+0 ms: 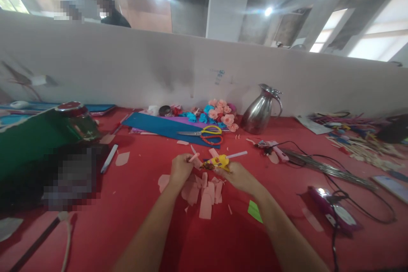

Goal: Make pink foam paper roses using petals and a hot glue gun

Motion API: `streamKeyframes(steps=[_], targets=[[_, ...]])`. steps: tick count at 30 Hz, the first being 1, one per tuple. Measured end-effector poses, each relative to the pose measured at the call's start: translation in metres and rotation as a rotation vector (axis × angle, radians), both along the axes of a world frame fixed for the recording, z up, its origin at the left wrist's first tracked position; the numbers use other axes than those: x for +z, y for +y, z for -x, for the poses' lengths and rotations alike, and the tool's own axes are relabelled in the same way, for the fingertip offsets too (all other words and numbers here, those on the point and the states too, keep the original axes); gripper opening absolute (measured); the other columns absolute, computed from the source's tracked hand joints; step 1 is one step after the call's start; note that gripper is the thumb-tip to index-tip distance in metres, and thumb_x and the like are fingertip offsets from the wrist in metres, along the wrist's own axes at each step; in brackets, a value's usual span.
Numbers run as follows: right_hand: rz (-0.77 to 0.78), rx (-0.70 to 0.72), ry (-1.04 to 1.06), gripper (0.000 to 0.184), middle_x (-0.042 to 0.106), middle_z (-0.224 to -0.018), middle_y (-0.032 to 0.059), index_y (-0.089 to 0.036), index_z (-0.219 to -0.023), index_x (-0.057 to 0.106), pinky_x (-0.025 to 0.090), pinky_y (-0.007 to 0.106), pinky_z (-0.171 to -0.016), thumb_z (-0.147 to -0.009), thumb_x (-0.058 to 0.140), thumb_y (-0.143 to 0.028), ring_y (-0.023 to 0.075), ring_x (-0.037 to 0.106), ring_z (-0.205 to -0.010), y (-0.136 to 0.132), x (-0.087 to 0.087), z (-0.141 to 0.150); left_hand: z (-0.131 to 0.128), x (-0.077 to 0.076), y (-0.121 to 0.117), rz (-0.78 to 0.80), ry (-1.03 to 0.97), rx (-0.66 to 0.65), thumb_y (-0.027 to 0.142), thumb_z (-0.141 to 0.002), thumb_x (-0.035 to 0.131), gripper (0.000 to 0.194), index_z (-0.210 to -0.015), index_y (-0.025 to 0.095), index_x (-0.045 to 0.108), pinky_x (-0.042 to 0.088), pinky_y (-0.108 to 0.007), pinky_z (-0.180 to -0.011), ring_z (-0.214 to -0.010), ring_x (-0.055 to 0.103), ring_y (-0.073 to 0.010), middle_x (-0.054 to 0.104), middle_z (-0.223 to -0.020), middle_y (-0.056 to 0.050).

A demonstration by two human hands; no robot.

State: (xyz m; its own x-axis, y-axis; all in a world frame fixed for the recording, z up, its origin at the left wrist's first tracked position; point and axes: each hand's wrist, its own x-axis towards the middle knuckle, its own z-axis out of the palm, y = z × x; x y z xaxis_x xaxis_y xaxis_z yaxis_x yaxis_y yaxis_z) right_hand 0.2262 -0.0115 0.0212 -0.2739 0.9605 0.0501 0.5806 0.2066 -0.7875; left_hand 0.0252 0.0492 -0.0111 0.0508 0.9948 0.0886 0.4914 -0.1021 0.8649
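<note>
My right hand is closed around a yellow hot glue gun, with a pale glue stick poking out of its back end. The gun's nozzle points left, toward my left hand. Between the fingers of my left hand is a small pink paper piece, pinched and partly hidden. Below both hands, several cut pink paper strips lie loosely on the red table. Beyond the hands, scissors with yellow and orange handles rest on a blue paper sheet.
Pink and blue paper flowers sit at the back beside a metal jug. Right of me are a bundle of wires, a purple power strip and a black cord. A glass jar and a white cutter are at left.
</note>
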Motion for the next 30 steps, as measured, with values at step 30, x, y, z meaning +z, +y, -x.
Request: streamKeyframes(steps=[30], targets=[[-0.02, -0.11, -0.295, 0.041, 0.067, -0.103, 0.0071, -0.026, -0.115, 0.06, 0.042, 0.025, -0.069, -0.086, 0.042, -0.049, 0.0231, 0.062, -0.09, -0.001, 0.009, 0.009, -0.003, 0.016, -0.008, 0.083, -0.074, -0.029, 0.006, -0.065, 0.047, 0.024, -0.06, 0.018, 0.067, 0.046, -0.019, -0.062, -0.065, 0.065, -0.0139, 0.069, -0.059, 0.0]])
